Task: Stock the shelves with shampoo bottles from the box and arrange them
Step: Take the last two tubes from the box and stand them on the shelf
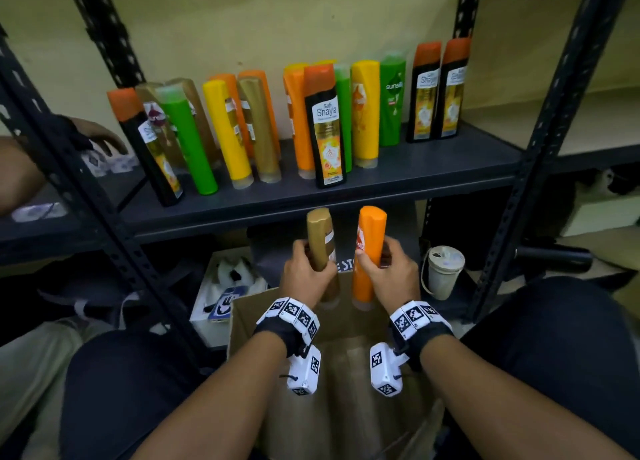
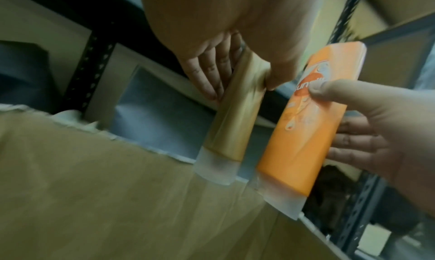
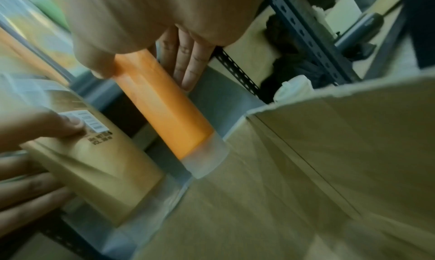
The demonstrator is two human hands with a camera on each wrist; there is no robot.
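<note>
My left hand [image 1: 306,272] grips a gold shampoo bottle [image 1: 320,241] upright, clear cap down, above the open cardboard box [image 1: 242,321]. Beside it my right hand [image 1: 388,270] grips an orange shampoo bottle [image 1: 369,248] the same way. Both bottles hang just below the front edge of the dark shelf [image 1: 433,172]. In the left wrist view the gold bottle [image 2: 235,111] sits between thumb and fingers, with the orange bottle [image 2: 313,119] to its right. The right wrist view has the orange bottle [image 3: 164,106] in the centre and the gold bottle [image 3: 94,161] at the left.
Several shampoo bottles stand on the shelf: black ones with orange caps [image 1: 325,127], green [image 1: 187,140], yellow [image 1: 227,130], orange and gold; the left ones lean. Black perforated uprights [image 1: 540,147] frame the bay. Another person's hand [image 1: 100,137] rests at the far left. A white lidded cup [image 1: 443,272] stands below.
</note>
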